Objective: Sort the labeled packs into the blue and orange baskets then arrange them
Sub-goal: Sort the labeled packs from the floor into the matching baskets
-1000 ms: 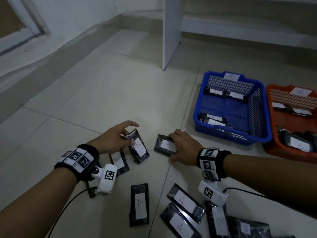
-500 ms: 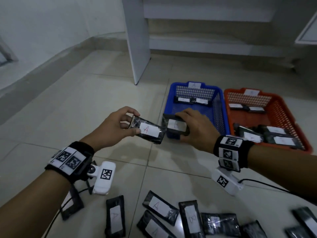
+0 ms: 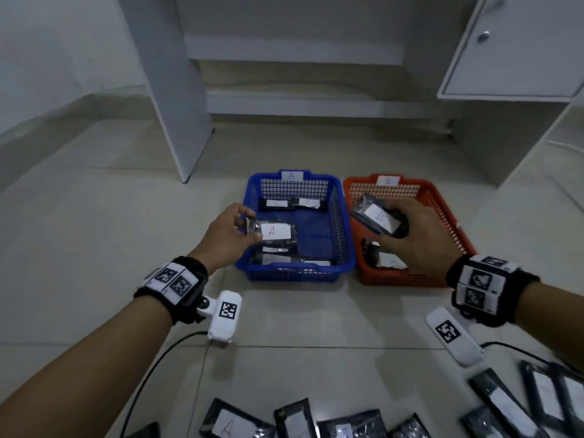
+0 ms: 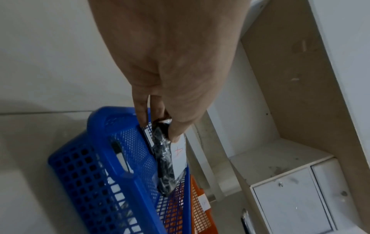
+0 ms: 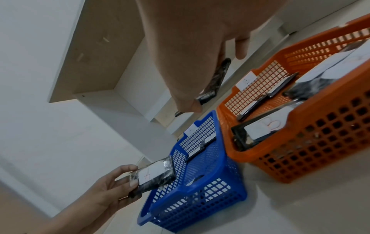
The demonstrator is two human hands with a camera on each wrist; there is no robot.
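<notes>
My left hand (image 3: 230, 235) pinches a black pack with a white label marked A (image 3: 275, 233) by its left end, holding it level above the left side of the blue basket (image 3: 294, 273). The same A pack (image 4: 170, 159) shows edge-on in the left wrist view, and the A pack (image 5: 154, 175) is flat in the right wrist view. My right hand (image 3: 410, 238) grips a second black labelled pack (image 3: 377, 218), tilted, above the orange basket (image 3: 442, 200). Both baskets hold several labelled packs.
Several more black labelled packs (image 3: 347, 425) lie scattered on the tiled floor near me. A white desk panel (image 3: 177, 105) stands behind the baskets at the left and a white cabinet (image 3: 512, 49) at the right. Cables trail from both wrist cameras.
Both hands lifted a pack each off the floor and carried them forward. The left pack now hangs over the blue basket and the right pack over the orange one.
</notes>
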